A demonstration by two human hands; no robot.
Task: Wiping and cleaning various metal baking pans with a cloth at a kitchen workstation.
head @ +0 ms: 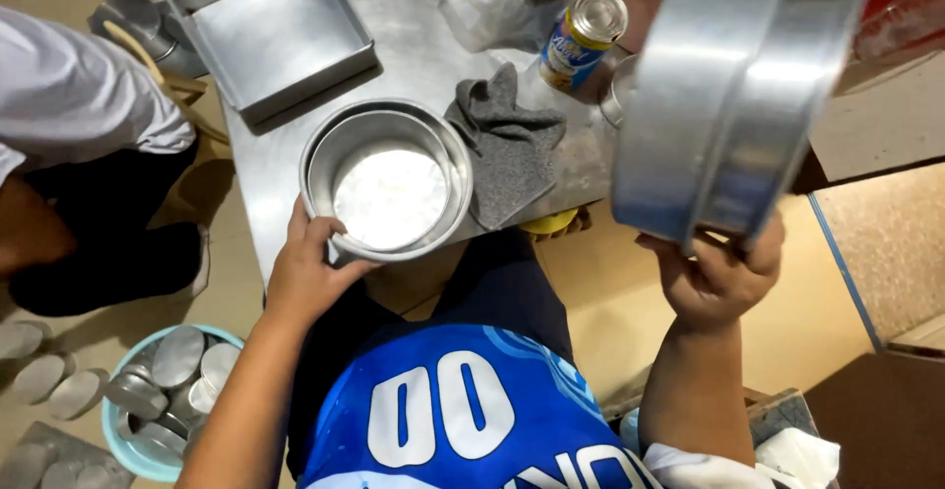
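**Two pans, one in each hand**

My left hand (310,272) grips the near rim of the round pan (387,180) standing on the steel surface (418,46), fingers clenched over its edge; my right hand (717,277) grasps stacked pans (733,105) by their lower rim, tilted in the air right of the surface; a grey cloth (507,144) lies just beside the round pan; a can (583,38) stands behind the cloth; a square tray (268,31) sits at the far left.

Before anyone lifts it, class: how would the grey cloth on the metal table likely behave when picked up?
The grey cloth lies crumpled in soft folds, so it would probably hang floppy. It looks thin, so likely light. One edge lies against the round metal pan, which seems unlikely to shift.
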